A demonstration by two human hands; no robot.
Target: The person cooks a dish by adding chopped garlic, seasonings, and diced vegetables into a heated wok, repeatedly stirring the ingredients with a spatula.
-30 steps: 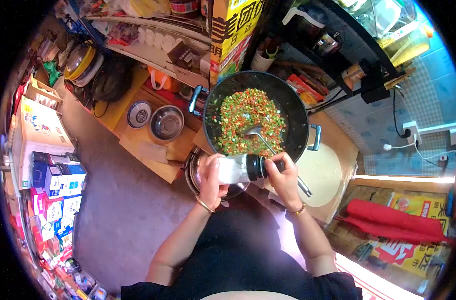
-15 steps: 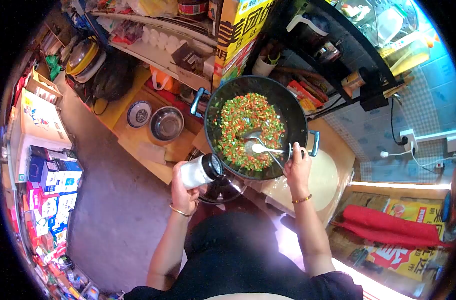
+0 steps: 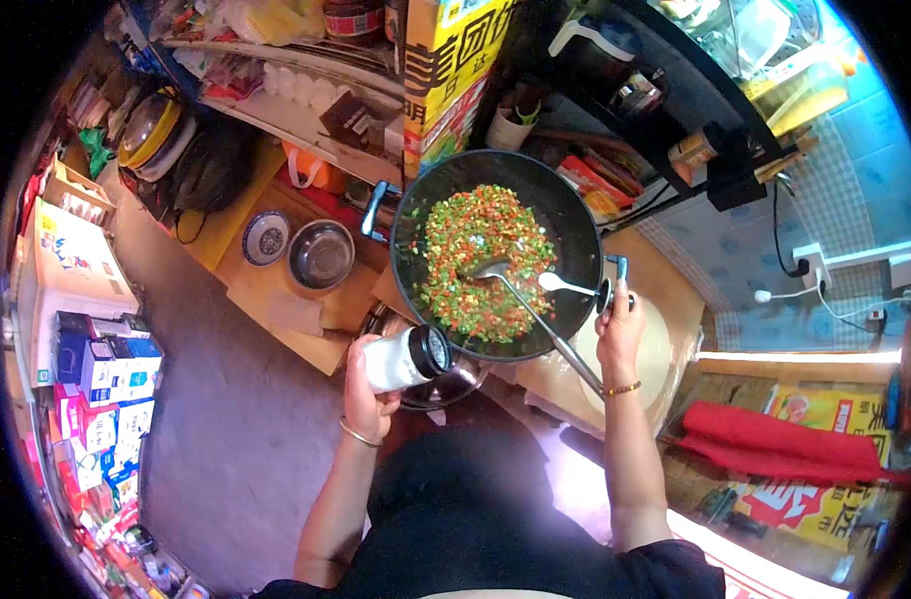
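My left hand (image 3: 367, 394) is wrapped round a clear jar (image 3: 393, 361) of white grains, tilted with its black-rimmed mouth toward the wok. My right hand (image 3: 620, 324) is closed beside the wok's right handle, holding a small white spoon (image 3: 567, 285) whose handle runs to a round black piece, perhaps the jar's lid. The spoon's bowl is over the wok's right side. In the black wok (image 3: 575, 250) lies a layer of chopped green and red peppers (image 3: 480, 225). A metal spatula (image 3: 540, 324) rests among them, its handle leaning over the near right rim.
A steel bowl (image 3: 321, 254) and a patterned bowl (image 3: 266, 238) sit on the board at left. Right of the wok lies a pale round board (image 3: 640, 364). A black shelf rack (image 3: 665, 110) stands behind. Stacked boxes (image 3: 116, 369) line the floor's left side.
My right hand has moved right with the white spoon, away from the middle of the wok. The spatula handle now shows fully past the rim. The left hand keeps hold of the jar.
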